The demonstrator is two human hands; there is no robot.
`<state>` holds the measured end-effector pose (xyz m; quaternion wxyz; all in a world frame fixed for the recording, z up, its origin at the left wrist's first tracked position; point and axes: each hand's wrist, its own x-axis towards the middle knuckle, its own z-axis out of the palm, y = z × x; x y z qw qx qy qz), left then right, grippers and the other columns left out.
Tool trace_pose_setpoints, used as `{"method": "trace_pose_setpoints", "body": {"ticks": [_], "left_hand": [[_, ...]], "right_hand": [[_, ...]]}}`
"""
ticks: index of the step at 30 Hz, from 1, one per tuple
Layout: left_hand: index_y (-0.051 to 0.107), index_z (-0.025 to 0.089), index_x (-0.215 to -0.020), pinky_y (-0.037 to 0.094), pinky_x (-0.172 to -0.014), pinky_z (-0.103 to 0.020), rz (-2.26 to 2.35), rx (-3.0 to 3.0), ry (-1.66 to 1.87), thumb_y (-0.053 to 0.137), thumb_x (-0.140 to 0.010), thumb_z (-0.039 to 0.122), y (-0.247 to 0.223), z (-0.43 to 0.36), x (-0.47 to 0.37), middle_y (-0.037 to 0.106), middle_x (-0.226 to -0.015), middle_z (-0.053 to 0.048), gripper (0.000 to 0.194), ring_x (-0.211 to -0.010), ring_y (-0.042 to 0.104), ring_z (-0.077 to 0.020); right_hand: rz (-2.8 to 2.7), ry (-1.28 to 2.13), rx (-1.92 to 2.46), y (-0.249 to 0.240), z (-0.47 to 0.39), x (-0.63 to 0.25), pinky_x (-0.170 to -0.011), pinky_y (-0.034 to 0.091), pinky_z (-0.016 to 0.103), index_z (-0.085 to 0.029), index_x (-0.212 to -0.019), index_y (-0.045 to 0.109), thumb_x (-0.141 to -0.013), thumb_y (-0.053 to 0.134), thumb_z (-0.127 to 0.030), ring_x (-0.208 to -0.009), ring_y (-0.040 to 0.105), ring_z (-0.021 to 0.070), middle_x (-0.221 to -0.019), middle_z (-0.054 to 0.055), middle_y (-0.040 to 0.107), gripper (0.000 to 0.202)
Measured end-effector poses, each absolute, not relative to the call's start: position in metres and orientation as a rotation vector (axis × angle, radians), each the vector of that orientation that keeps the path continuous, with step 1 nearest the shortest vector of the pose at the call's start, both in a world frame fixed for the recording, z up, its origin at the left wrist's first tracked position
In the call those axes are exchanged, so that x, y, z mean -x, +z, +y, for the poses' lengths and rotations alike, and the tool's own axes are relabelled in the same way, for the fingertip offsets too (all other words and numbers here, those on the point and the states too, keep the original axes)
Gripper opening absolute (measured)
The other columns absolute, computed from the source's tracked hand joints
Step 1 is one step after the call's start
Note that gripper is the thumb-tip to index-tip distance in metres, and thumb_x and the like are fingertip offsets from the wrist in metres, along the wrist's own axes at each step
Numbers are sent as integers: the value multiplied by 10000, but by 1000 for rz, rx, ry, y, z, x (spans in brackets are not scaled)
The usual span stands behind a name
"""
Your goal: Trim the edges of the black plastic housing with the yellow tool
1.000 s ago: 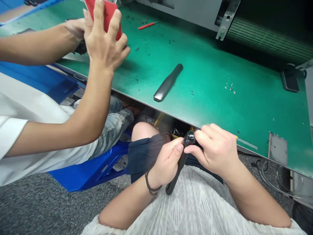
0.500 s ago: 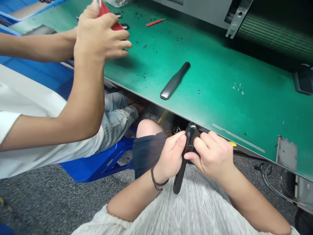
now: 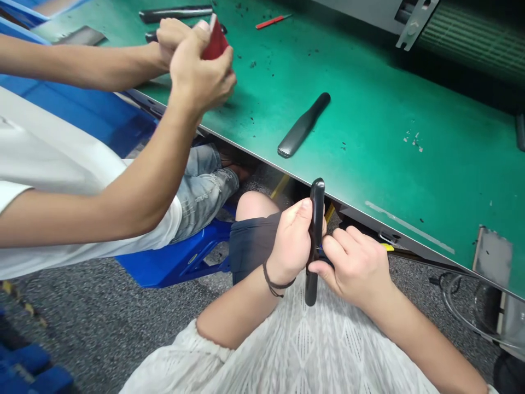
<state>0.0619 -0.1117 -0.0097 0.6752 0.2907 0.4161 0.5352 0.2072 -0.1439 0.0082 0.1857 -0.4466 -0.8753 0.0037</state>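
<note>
A long black handle-shaped part [image 3: 316, 219] stands nearly upright over my lap, just in front of the green table's edge. My left hand [image 3: 292, 241] is wrapped around its middle, thumb pressed near the top. My right hand [image 3: 356, 265] pinches the same part from the right side, fingertips on its middle section; something small may be between them, too small to make out. A second, grey part of the same shape [image 3: 302, 126] lies flat on the green table [image 3: 410, 131] beyond my hands.
A co-worker on my left sits on a blue stool [image 3: 180, 257] and holds a red object [image 3: 215, 39] in both hands over the table. More black parts [image 3: 176, 13] and a red tool [image 3: 273, 21] lie at the far side. A metal plate [image 3: 492, 256] sits at the right edge.
The black part has risen and turned more upright in my hands. My right hand slid down from its top to its middle. The co-worker's hands came down with the red object.
</note>
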Motion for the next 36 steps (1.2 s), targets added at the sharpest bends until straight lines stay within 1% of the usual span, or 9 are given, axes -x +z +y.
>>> {"method": "trace_pose_setpoints", "body": {"ticks": [3, 8, 12, 15, 18, 26, 33, 35, 36], "left_hand": [[541, 175, -783, 344, -507, -231, 935, -643, 1209, 539, -1006, 649, -8, -109, -63, 422, -583, 37, 523, -530, 414, -89], [567, 178, -810, 308, -442, -206, 951, -543, 1225, 612, -944, 696, -4, -101, -60, 368, -544, 64, 537, -463, 336, -69], [567, 177, -786, 314, -416, -189, 1000, -491, 1250, 637, -926, 700, 2, -91, -56, 379, -533, 58, 546, -447, 376, -70], [557, 178, -768, 296, -394, -179, 1003, -454, 1288, 617, -943, 691, 7, -83, -52, 394, -522, 54, 546, -431, 387, -70], [556, 176, -775, 263, -376, -170, 983, -390, 1326, 597, -970, 660, 9, -75, -47, 399, -513, 58, 523, -411, 361, -64], [543, 170, -825, 210, -375, -152, 1006, -135, 1399, 449, -1087, 492, 0, -66, -40, 359, -529, 72, 425, -410, 321, -54], [497, 181, -812, 233, -380, -161, 1038, 43, 1446, 418, -1094, 494, -23, -61, -33, 365, -554, 74, 428, -412, 325, -60], [482, 182, -803, 231, -386, -164, 1058, 91, 1453, 368, -1110, 471, -30, -59, -30, 360, -549, 75, 437, -413, 337, -61], [480, 180, -802, 231, -388, -164, 1072, 107, 1456, 358, -1113, 463, -33, -58, -29, 360, -547, 75, 438, -413, 340, -60]], "right_hand": [[-2463, 6, 1260, 9, -145, -207, -648, 252, 368, -208, -791, 588, -1104, 354, -577, -712, 382, 211, -738, 33, 504, 537], [-2514, 60, 1214, 10, -148, -206, -648, 244, 366, -211, -787, 574, -1099, 397, -553, -719, 379, 209, -741, 28, 504, 496], [-2564, 137, 1179, 8, -152, -205, -647, 239, 363, -203, -791, 573, -1094, 412, -557, -721, 380, 202, -748, 24, 502, 493], [-2608, 181, 1142, 8, -155, -203, -647, 233, 363, -201, -790, 570, -1081, 402, -612, -724, 385, 203, -748, 25, 499, 531], [-2636, 184, 1120, 10, -157, -202, -649, 229, 364, -201, -786, 562, -1074, 401, -640, -725, 388, 203, -746, 26, 497, 549], [-2612, 6, 1133, 8, -157, -201, -640, 213, 365, -211, -756, 529, -1102, 429, -546, -701, 370, 198, -703, 15, 462, 493], [-2544, -17, 1153, 4, -158, -203, -607, 228, 367, -213, -712, 508, -1069, 563, -476, -663, 370, 186, -662, 4, 446, 447], [-2471, 65, 1179, -2, -158, -207, -600, 274, 357, -208, -773, 552, -1058, 594, -453, -664, 410, 182, -676, -1, 479, 378], [-2431, 119, 1228, -7, -157, -210, -610, 316, 348, -195, -867, 596, -1059, 595, -442, -689, 456, 184, -718, 5, 528, 313]]}}
